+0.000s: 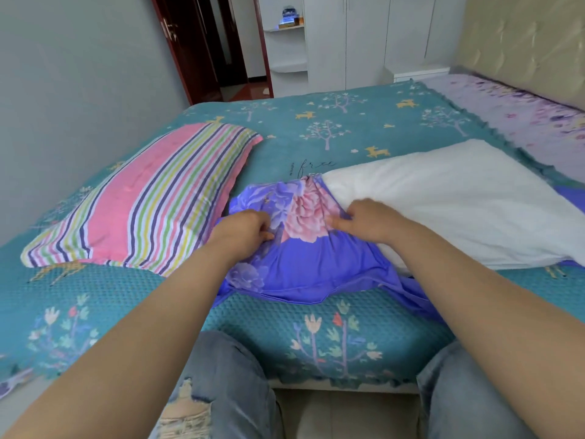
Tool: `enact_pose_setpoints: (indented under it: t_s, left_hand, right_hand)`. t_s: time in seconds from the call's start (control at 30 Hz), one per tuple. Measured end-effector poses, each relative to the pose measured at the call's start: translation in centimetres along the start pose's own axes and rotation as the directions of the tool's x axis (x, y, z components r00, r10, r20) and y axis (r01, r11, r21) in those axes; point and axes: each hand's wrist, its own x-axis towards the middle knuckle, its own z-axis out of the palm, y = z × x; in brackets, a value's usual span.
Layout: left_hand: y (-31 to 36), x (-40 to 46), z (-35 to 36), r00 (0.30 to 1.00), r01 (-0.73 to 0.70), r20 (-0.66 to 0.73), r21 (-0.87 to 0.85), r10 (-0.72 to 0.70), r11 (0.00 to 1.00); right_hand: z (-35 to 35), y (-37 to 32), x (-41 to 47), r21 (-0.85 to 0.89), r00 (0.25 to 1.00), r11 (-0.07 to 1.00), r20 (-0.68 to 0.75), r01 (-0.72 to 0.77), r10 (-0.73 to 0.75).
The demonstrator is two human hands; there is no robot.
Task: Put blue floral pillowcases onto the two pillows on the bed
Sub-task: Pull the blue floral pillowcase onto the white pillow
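Observation:
A white bare pillow (443, 201) lies on the right of the bed, its near end inside a blue floral pillowcase (304, 264) bunched over that end. My left hand (243, 229) pinches the gathered fabric on the case's left side. My right hand (364, 220) grips the case's edge where it meets the white pillow. A second pillow (142, 198) in a pink striped cover lies to the left, apart from both hands. More blue fabric (569, 198) shows beyond the white pillow at the right edge.
The bed has a teal spread (316, 131) with trees and deer, and a lilac sheet (522, 109) by the padded headboard on the right. A grey wall runs along the left. White wardrobes and an open door stand beyond the bed. My knees touch the bed's near edge.

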Motion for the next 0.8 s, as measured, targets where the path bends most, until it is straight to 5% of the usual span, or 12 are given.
enact_pose_setpoints:
  t_s: [0.17,0.3,0.43,0.6,0.73,0.8]
  left_hand:
    - [1.7,0.6,-2.0,0.996,0.025,-0.083,-0.049,-0.029,0.999]
    - [8.2,0.8,-3.2,0.985,-0.100,-0.167,-0.425,0.031,0.900]
    - [9.3,0.0,0.6,0.988,-0.026,-0.149,-0.363,-0.030,0.932]
    - [6.0,-1.9,3.6,0.943,-0.026,-0.309,-0.448,-0.127,0.894]
    - [4.0,-2.9,4.8,0.909,-0.022,-0.395,-0.362,-0.132,0.932]
    - [3.8,-3.0,4.8,0.895,-0.001,-0.422,-0.331,-0.147,0.943]
  right_hand:
    - [2.5,0.5,-0.5,0.517,0.972,0.855,0.180,0.037,-0.151]
    - [3.9,0.5,-0.3,0.666,0.974,0.745,0.162,0.012,-0.161]
    - [4.6,1.2,0.1,0.789,0.979,0.615,0.129,-0.004,-0.159]
    - [6.3,-0.9,0.6,0.573,0.965,0.818,-0.190,-0.040,0.181]
    - [5.4,0.4,1.0,0.958,0.875,0.286,-0.106,-0.038,0.472]
    - [4.8,1.7,1.2,0.965,0.796,0.208,-0.001,-0.157,0.606]
